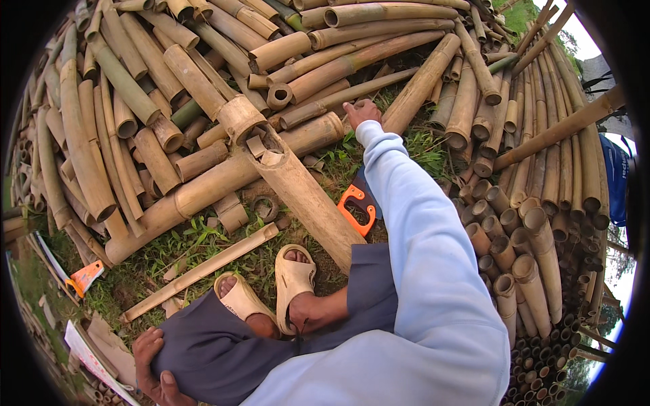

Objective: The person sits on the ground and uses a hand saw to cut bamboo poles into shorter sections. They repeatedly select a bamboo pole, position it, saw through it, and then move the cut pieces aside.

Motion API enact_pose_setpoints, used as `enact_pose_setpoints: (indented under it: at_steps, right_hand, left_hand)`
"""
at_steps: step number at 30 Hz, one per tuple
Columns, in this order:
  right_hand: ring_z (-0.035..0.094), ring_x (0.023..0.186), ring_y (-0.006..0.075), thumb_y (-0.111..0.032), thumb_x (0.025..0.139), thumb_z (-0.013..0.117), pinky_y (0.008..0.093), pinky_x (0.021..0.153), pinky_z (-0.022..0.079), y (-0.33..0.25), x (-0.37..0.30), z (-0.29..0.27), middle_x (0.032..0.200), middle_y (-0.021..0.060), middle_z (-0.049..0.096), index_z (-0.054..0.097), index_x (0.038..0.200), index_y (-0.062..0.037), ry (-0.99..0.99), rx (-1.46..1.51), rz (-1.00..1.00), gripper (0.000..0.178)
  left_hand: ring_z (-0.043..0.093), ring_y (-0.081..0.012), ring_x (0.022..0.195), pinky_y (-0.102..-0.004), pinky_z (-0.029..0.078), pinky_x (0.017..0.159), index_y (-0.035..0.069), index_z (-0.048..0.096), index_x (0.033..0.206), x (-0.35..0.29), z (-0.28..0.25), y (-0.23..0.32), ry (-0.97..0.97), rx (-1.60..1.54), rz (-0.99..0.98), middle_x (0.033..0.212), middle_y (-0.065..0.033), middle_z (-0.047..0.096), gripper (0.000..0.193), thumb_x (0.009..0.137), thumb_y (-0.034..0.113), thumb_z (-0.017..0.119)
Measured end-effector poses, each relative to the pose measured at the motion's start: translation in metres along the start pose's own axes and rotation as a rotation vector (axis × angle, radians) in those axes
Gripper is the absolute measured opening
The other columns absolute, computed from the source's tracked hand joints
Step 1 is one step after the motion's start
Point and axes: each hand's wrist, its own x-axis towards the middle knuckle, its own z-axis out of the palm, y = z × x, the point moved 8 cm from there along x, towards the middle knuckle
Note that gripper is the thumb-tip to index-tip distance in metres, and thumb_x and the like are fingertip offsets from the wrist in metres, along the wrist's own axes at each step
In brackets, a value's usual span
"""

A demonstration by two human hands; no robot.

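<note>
Curls right hand near cut end of thick bamboo pole, laid over grass; cannot tell whether pinching anything. Rests spread left hand against left knee. Includes orange-handled saw beside right sleeve.

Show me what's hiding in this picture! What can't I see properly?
All in the head view:
- Anything inside the right hand: its fingers are curled and too small to tell.
- Part of the orange-handled saw: the light-blue sleeve covers it.
- The near end of the cut-open bamboo: the dark trousers hide it.
- The left forearm: cut off by the lower edge.
</note>
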Motion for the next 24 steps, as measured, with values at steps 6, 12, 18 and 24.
enact_pose_setpoints:
  at_steps: [6,12,18,24]
  right_hand:
    - [0.054,0.136,0.0376,-0.077,0.073,0.074,0.0429,0.114,0.044,0.000,0.049,0.075,0.147,0.0275,0.054,0.051,0.139,0.0121,-0.038,0.187,0.495,0.114]
    - [0.056,0.129,0.0358,-0.064,0.077,0.079,0.0403,0.109,0.042,0.028,0.072,0.085,0.142,0.0274,0.056,0.059,0.136,0.0061,-0.146,0.124,0.426,0.094]
    - [0.059,0.066,0.0165,-0.029,0.087,0.083,0.0299,0.054,0.044,-0.038,-0.003,0.052,0.081,0.0052,0.065,0.065,0.093,-0.0109,-0.444,1.330,0.336,0.026]
    - [0.064,0.073,0.0153,-0.023,0.094,0.078,0.0293,0.060,0.048,-0.123,-0.171,0.038,0.085,0.0006,0.068,0.067,0.101,-0.0130,-0.639,1.596,0.248,0.017]
  left_hand:
    - [0.056,-0.0401,0.120,-0.0545,0.038,0.110,-0.007,0.062,0.115,-0.007,-0.008,-0.006,0.035,0.027,-0.041,0.118,-0.0253,0.064,0.053,0.095,0.041,0.049]
    - [0.057,-0.0400,0.119,-0.0541,0.038,0.110,-0.007,0.062,0.115,-0.005,-0.011,-0.007,0.027,0.022,-0.031,0.117,-0.0255,0.064,0.054,0.095,0.042,0.049]
    - [0.057,-0.0390,0.118,-0.0527,0.039,0.109,-0.007,0.062,0.115,-0.008,-0.007,-0.001,0.033,0.012,-0.023,0.117,-0.0252,0.064,0.055,0.094,0.042,0.050]
    - [0.060,-0.0382,0.117,-0.0509,0.042,0.106,-0.006,0.064,0.113,0.001,-0.002,0.006,-0.009,-0.019,0.054,0.116,-0.0253,0.066,0.055,0.095,0.045,0.055]
